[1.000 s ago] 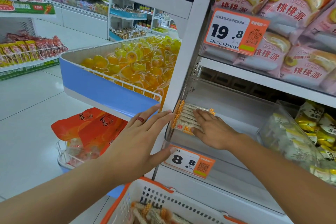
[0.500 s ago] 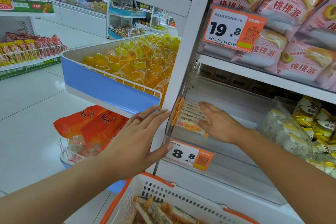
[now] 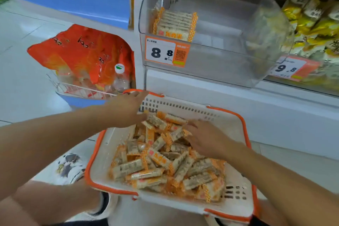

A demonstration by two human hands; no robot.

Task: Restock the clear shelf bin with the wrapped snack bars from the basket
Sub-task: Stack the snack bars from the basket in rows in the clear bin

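Wrapped snack bars (image 3: 165,163) lie heaped in the white basket (image 3: 236,205) with orange rim, which sits low in front of the shelving. Both hands reach into its far end. The left hand (image 3: 126,110) hovers at the far left corner, its fingers stretched out loosely over the topmost bars, seemingly holding none. The right hand (image 3: 205,139) rests palm-down on the pile, fingers spread and touching the bars beneath; whether any is pinched I cannot tell. Above, the clear shelf bin (image 3: 211,64) holds one neat row of bars (image 3: 174,24) at its front left corner, behind the 8.8 price tag (image 3: 165,53).
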